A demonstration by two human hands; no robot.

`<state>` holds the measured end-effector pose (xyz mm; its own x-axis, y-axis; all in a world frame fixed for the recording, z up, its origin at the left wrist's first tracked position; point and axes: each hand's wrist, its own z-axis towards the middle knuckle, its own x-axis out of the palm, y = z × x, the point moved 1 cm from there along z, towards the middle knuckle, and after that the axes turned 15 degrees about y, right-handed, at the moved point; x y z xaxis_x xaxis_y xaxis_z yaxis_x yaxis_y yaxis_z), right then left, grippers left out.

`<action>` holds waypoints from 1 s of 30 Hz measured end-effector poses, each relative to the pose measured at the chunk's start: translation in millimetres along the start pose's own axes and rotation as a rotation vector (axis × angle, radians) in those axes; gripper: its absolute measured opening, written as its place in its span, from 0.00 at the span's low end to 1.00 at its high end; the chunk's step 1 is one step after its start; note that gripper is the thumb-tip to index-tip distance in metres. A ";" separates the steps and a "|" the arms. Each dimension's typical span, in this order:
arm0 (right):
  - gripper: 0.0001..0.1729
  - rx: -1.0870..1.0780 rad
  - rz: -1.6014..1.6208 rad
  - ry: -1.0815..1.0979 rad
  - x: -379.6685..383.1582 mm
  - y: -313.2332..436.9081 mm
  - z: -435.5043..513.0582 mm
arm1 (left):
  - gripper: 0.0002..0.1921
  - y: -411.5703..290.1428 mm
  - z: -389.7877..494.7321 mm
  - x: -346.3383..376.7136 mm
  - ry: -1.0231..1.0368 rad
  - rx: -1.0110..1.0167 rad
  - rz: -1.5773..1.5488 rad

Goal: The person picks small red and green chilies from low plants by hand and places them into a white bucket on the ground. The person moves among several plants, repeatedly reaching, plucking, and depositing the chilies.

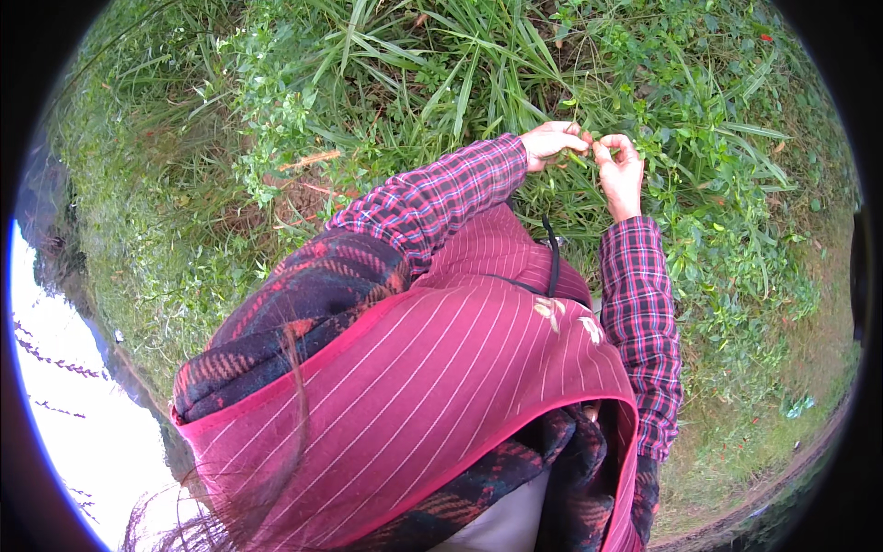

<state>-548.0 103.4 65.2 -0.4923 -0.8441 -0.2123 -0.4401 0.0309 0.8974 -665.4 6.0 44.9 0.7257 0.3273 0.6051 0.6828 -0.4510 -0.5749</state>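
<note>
My left hand [554, 143] reaches in from the left with thumb and fingers closed on a thin green plant sprig. A slim light-green piece [577, 160], like a pod or a leaf, pokes out below those fingers. Close beside it, my right hand [622, 174] pinches at the same sprig, the tips of both hands nearly touching. Its exact grip point is too small to make out. Both hands are just above tall grass and leafy weeds [566, 196]. Plaid sleeves cover both forearms.
Long-bladed grass [476, 76] grows thickly ahead of the hands. Leafy weeds [283, 103] spread to the left, near a patch of bare reddish soil [303, 200]. A striped maroon apron [414, 359] covers my front, with a dark cord [552, 255] hanging at it.
</note>
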 end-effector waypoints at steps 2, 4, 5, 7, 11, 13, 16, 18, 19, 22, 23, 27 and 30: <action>0.04 0.063 0.159 0.056 -0.7 -4.3 -1.9 | 0.11 -3.7 -4.3 2.1 0.060 -0.017 -0.065; 0.03 0.014 0.222 0.115 0.7 -4.3 -3.6 | 0.11 -5.7 -4.8 4.7 0.065 0.003 -0.109; 0.03 0.013 0.248 0.156 1.0 -3.5 -4.4 | 0.11 -6.3 -4.7 5.0 0.058 -0.002 -0.080; 0.04 0.045 0.313 0.186 1.8 -0.6 -5.9 | 0.10 -6.2 -2.3 4.3 -0.003 -0.016 -0.054; 0.05 0.143 0.726 0.329 -2.6 10.7 -6.8 | 0.09 -3.6 1.7 -2.1 0.010 -0.017 -0.085; 0.05 0.020 0.853 0.413 -8.2 20.0 -4.8 | 0.08 -0.6 3.0 -5.6 0.007 -0.023 -0.084; 0.06 -0.037 0.951 0.446 -16.6 30.9 -0.7 | 0.08 5.1 5.1 -8.6 -0.026 -0.001 0.021; 0.05 -0.030 0.911 0.449 -19.4 34.5 2.6 | 0.09 8.8 6.8 -9.4 -0.037 0.084 0.166; 0.06 -0.009 0.876 0.434 -19.2 34.7 4.2 | 0.09 11.2 8.3 -9.9 -0.073 0.062 0.223; 0.08 0.017 0.614 0.401 -12.6 30.9 11.0 | 0.09 18.7 14.3 -10.2 -0.124 0.064 0.313; 0.09 0.024 0.419 0.368 -8.5 28.6 14.0 | 0.08 21.2 17.5 -9.7 -0.133 0.066 0.325; 0.17 -0.121 -0.009 0.156 9.2 21.9 29.0 | 0.13 28.7 27.5 -10.1 -0.192 0.103 0.525; 0.12 -0.132 -0.125 0.032 16.5 19.8 38.3 | 0.13 32.0 31.3 -10.3 -0.182 0.025 0.593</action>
<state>-593.6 110.5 64.6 -0.4149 -0.8537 -0.3148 -0.3932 -0.1438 0.9082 -648.4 14.1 3.0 0.9834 0.1648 0.0764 0.1593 -0.5805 -0.7985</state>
